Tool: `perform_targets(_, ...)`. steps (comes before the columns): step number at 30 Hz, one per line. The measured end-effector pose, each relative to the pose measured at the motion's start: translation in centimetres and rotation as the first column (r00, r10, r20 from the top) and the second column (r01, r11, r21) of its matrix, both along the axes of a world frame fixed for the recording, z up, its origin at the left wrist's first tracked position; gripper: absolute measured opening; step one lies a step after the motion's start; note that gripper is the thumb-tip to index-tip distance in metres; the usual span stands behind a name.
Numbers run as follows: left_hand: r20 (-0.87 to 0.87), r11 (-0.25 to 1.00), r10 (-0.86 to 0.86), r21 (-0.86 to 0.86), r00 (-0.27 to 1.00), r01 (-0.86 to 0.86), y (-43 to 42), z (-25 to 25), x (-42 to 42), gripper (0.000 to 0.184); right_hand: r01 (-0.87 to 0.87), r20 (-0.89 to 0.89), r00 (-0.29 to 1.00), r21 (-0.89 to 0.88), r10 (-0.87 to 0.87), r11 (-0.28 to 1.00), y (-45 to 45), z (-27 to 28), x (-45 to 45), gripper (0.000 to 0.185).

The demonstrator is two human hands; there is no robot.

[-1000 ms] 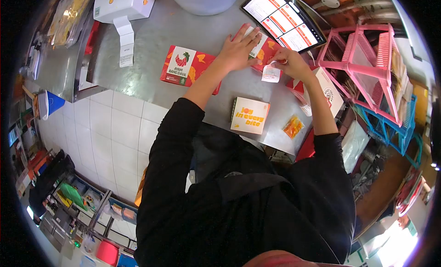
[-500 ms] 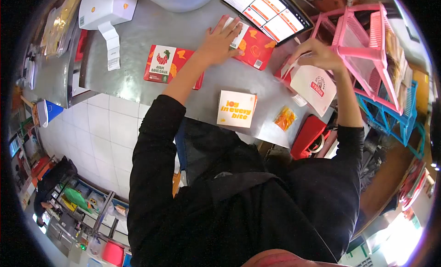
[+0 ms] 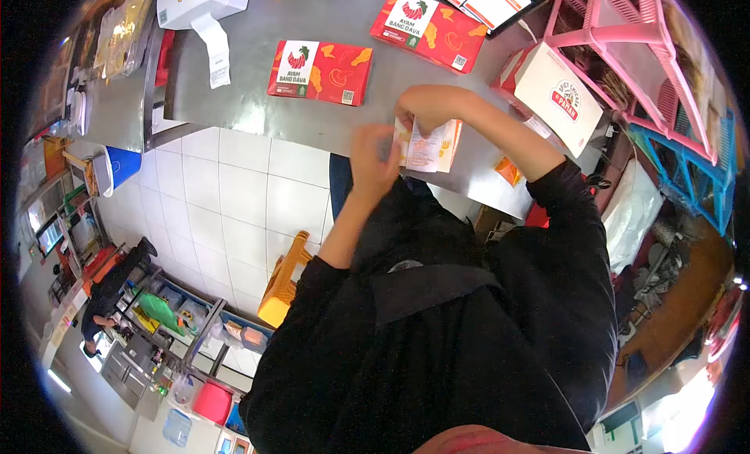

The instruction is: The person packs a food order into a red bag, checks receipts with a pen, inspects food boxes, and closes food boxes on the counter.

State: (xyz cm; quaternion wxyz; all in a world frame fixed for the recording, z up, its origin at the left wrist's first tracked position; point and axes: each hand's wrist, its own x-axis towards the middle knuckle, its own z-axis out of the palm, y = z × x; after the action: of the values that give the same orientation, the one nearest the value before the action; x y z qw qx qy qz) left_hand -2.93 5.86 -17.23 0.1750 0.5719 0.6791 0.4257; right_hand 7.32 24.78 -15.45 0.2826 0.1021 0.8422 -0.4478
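A small white box (image 3: 448,145) with orange print sits near the metal table's front edge. Over its top lies a printed paper slip (image 3: 425,148). My right hand (image 3: 418,110) bends down onto the slip with its fingers curled; what its fingertips grip is hidden. My left hand (image 3: 376,161) is beside the box's left side, blurred, its finger state unclear. Behind the hands lie two red boxes, one at centre left (image 3: 332,75) and one farther back (image 3: 437,31). An orange packet (image 3: 508,171) shows partly beneath my right forearm.
A white printer (image 3: 199,3) with a hanging paper strip (image 3: 216,56) stands back left on the metal table (image 3: 234,103). At right are a white and red box (image 3: 558,95), a tablet (image 3: 500,3) and pink racks (image 3: 625,32). Another person (image 3: 109,294) is far left.
Both hands have moved to the small box: my left hand has left the far red box, my right has come from the right. The slip now lies on the small box. The view has shifted.
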Motion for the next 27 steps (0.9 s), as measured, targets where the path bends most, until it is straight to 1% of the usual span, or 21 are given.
perform_targets(2,-0.048,0.992,-0.123,0.005,0.991,0.123,-1.9,-0.8,1.8,0.035,0.016,-0.036,0.999,0.101,-0.013,0.995,-0.3,0.8,0.4,0.049)
perform_targets(3,-0.070,0.983,-0.184,0.006,0.980,0.185,-2.3,-1.2,2.6,0.038,0.064,-0.080,0.995,0.146,-0.053,0.987,-0.7,0.7,0.8,0.051)
perform_targets(5,-0.066,0.987,-0.157,-0.031,0.985,0.155,-2.4,-1.9,3.3,0.045,0.163,-0.174,0.977,0.230,-0.125,0.959,-1.3,0.4,1.6,0.054)
perform_targets(6,-0.066,0.989,-0.145,-0.050,0.987,0.142,-2.4,-2.0,3.6,0.049,0.274,-0.323,0.932,0.331,-0.164,0.903,-2.0,0.4,2.2,0.058)
perform_targets(8,-0.121,0.983,-0.160,-0.112,0.980,0.146,-2.5,-1.8,4.0,0.057,0.506,-0.604,0.780,0.458,-0.162,0.730,-3.9,0.8,3.9,0.068)
perform_targets(9,-0.152,0.979,-0.168,-0.141,0.974,0.146,-2.4,-1.6,4.2,0.061,0.638,-0.623,0.720,0.422,-0.305,0.644,-5.5,1.1,4.9,0.067)
perform_targets(11,-0.069,0.971,-0.124,-0.214,0.990,0.106,-2.2,-1.3,4.3,0.067,0.847,-0.654,0.527,0.345,-0.543,0.405,-8.7,0.3,7.0,0.067)
perform_targets(12,-0.027,0.963,-0.102,-0.253,0.994,0.092,-2.2,-1.2,4.4,0.070,0.919,-0.608,0.391,0.208,-0.691,0.336,-10.0,-1.8,7.7,0.068)
perform_targets(13,-0.072,0.961,-0.080,-0.270,0.994,0.058,-2.2,-1.0,4.4,0.074,0.967,-0.530,0.244,0.076,-0.812,0.241,-11.4,-4.5,8.4,0.069)
perform_targets(14,-0.119,0.957,-0.059,-0.288,0.991,0.023,-2.3,-0.9,4.3,0.077,0.991,-0.421,0.093,-0.047,-0.902,0.124,-11.9,-4.8,8.4,0.070)
perform_targets(15,-0.168,0.952,-0.043,-0.306,0.985,-0.011,-2.4,-0.8,4.1,0.080,0.986,-0.342,0.037,-0.141,-0.939,0.090,-12.1,-5.0,8.7,0.073)
perform_targets(16,-0.123,0.941,-0.062,-0.338,0.990,0.017,-2.5,-1.1,4.0,0.084,0.971,-0.258,-0.014,-0.233,-0.966,0.048,-12.2,-5.3,8.8,0.075)
perform_targets(17,-0.065,0.956,-0.040,-0.294,0.997,0.019,-2.7,-1.6,4.1,0.082,0.947,-0.169,-0.060,-0.321,-0.984,-0.002,-12.2,-5.1,8.7,0.078)
perform_targets(19,0.057,0.981,-0.001,-0.194,0.998,0.012,-2.6,-2.4,4.4,0.078,0.918,-0.113,0.050,-0.387,-0.992,0.091,-11.5,-7.1,10.3,0.083)
perform_targets(20,0.109,0.978,-0.008,-0.207,0.994,0.030,-2.4,-2.4,4.2,0.080,0.897,-0.094,0.111,-0.420,-0.989,0.140,-10.7,-7.0,10.6,0.086)
perform_targets(22,0.214,0.969,-0.018,-0.236,0.977,0.069,-2.4,-2.4,3.6,0.084,0.914,-0.109,0.154,-0.362,-0.982,0.184,-10.1,-6.9,11.2,0.086)
perform_targets(23,0.154,0.985,-0.038,-0.162,0.987,0.063,-1.7,-2.1,2.4,0.086,0.920,-0.118,0.179,-0.331,-0.977,0.209,-9.9,-6.1,11.3,0.086)
perform_targets(24,0.091,0.995,-0.052,-0.085,0.995,0.060,-0.7,-1.5,0.3,0.089,0.982,-0.109,0.153,-0.093,-0.982,0.163,-9.7,-3.9,10.6,0.084)
perform_targets(25,0.025,0.998,-0.061,-0.011,0.998,0.061,0.5,-0.6,-2.0,0.091,0.989,-0.260,0.146,0.064,-0.955,0.134,-10.6,-4.4,10.6,0.083)
perform_targets(26,-0.126,0.999,-0.006,-0.047,0.992,0.000,2.4,1.3,-4.8,0.091,0.974,-0.402,0.167,0.206,-0.900,0.088,-11.9,-6.2,10.6,0.083)
perform_targets(27,-0.231,0.995,-0.102,-0.023,0.967,0.099,5.2,2.6,-6.8,0.086,0.950,-0.540,0.214,0.309,-0.814,0.045,-12.7,-7.1,9.4,0.083)
